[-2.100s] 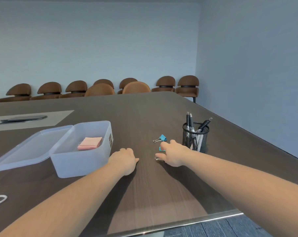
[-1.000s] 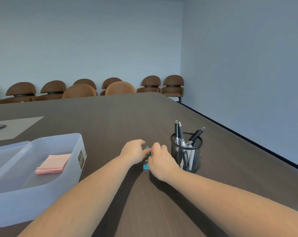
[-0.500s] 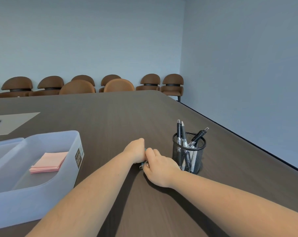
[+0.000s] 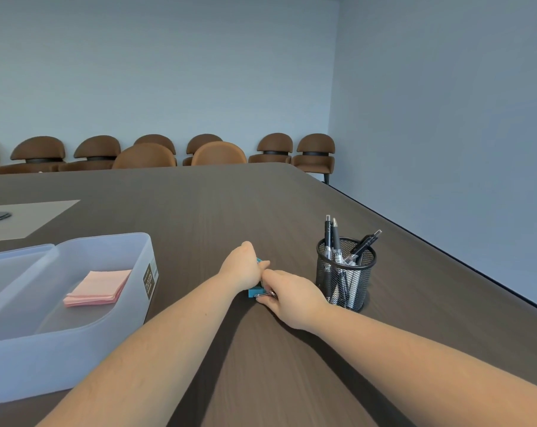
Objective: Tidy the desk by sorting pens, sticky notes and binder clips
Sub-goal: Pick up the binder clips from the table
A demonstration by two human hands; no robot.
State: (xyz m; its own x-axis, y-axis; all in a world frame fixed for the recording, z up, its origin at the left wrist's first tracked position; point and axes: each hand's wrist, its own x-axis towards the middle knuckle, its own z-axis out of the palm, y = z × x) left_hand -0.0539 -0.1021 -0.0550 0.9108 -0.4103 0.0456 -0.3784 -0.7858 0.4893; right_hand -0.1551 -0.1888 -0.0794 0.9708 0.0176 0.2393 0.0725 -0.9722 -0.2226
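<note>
Binder clips (image 4: 254, 291): teal, on desk (image 4: 261, 211) between both hands
Left hand (image 4: 242, 268): curled over one clip
Right hand (image 4: 291, 295): pinching a clip's wire handle

The worktop (image 4: 261, 204) was dark brown with a wood grain running through it. The binder clip (image 4: 254, 292) was teal with silvery wire handles, the sticky notes (image 4: 99, 286) were pale pink, and the box (image 4: 60, 343) was frosted translucent white. The pen cup (image 4: 345, 274) was black mesh holding black pens (image 4: 364, 243). The chairs (image 4: 315, 154) were brown and the walls (image 4: 168, 72) were bluish grey.
</note>
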